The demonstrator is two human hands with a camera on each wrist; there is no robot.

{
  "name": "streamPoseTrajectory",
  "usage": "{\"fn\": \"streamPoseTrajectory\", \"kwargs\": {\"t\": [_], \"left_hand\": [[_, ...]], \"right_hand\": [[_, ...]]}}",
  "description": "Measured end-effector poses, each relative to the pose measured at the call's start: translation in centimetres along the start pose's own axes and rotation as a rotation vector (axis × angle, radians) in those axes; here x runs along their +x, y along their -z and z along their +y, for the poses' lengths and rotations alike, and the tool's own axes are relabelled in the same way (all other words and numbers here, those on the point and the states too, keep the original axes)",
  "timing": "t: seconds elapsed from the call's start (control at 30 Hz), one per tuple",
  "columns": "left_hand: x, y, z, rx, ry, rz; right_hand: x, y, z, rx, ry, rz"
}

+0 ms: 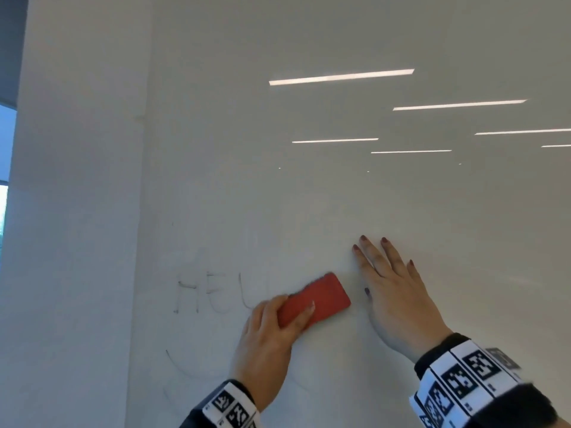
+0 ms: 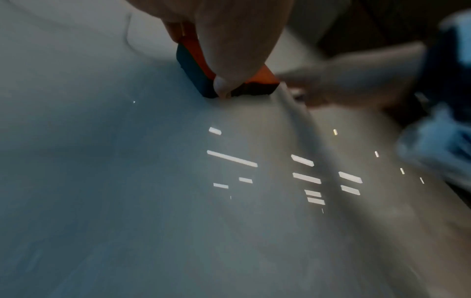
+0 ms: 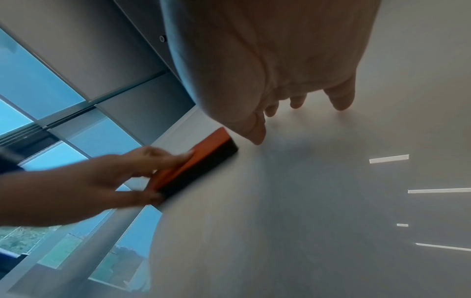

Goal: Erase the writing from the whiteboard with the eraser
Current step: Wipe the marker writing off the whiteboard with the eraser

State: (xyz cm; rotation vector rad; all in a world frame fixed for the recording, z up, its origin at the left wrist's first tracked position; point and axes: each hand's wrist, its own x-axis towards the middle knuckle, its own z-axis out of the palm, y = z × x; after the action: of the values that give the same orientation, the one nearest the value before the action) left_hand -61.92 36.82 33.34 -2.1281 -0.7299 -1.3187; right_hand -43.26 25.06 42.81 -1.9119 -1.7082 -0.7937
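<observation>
A red eraser (image 1: 321, 296) with a dark felt underside lies pressed against the whiteboard (image 1: 340, 196). My left hand (image 1: 272, 329) grips its lower left end, thumb on one edge and fingers over the other. Faint smeared letters (image 1: 216, 291) remain left of the eraser, with a thin curved line (image 1: 182, 367) below them. My right hand (image 1: 392, 288) rests flat on the board just right of the eraser, fingers straight and spread. The left wrist view shows the eraser (image 2: 257, 77) under my thumb (image 2: 224, 84); the right wrist view shows the eraser (image 3: 196, 163) beside my flat right hand (image 3: 293, 100).
A white wall panel or column (image 1: 77, 211) borders the board on the left, with a window (image 1: 4, 168) at the far left edge. Ceiling light reflections (image 1: 340, 77) streak the upper right of the board.
</observation>
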Motion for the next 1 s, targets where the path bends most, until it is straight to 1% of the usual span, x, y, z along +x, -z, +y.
{"fn": "streamPoseTrajectory", "kwargs": {"t": [0.07, 0.13, 0.23, 0.3, 0.37, 0.5, 0.63, 0.7, 0.77, 0.87, 1.0], "left_hand": [[3.3, 1.2, -0.7, -0.025, 0.056, 0.08], [6.7, 2.4, -1.7, -0.018, 0.08, 0.137], [9.5, 3.4, -2.7, 0.019, 0.102, 0.136], [9.2, 3.1, -2.3, 0.012, 0.125, 0.135], [7.8, 2.5, -1.4, 0.0, 0.126, 0.131], [3.3, 0.8, 0.1, -0.009, 0.118, 0.085], [-1.6, -0.7, 1.8, -0.018, 0.162, 0.012], [-2.8, -1.0, 2.4, 0.0, 0.18, -0.013], [-2.2, -0.7, 2.2, 0.013, 0.163, -0.005], [1.0, 0.5, 0.9, 0.047, 0.137, 0.043], [4.6, 2.4, -1.9, 0.063, 0.17, 0.073]], "right_hand": [[-0.2, 0.0, 0.1, 0.004, 0.003, 0.003], [-0.3, -0.1, 0.2, 0.005, 0.009, 0.002], [-0.4, -0.2, 0.2, 0.021, 0.017, 0.017], [-0.5, -0.4, 0.2, 0.009, 0.017, 0.0], [-0.6, -0.6, 0.3, 0.009, 0.021, -0.008], [-0.8, -1.0, 0.1, 0.028, 0.025, -0.022], [-1.5, -1.3, 0.0, 0.025, 0.041, -0.046], [-1.9, -1.5, 0.1, 0.016, 0.045, -0.061], [-2.1, -1.7, 0.2, 0.015, 0.043, -0.066], [-2.2, -1.8, 0.0, 0.021, 0.032, -0.066], [-2.2, -1.8, -0.6, 0.007, 0.018, -0.062]]}}
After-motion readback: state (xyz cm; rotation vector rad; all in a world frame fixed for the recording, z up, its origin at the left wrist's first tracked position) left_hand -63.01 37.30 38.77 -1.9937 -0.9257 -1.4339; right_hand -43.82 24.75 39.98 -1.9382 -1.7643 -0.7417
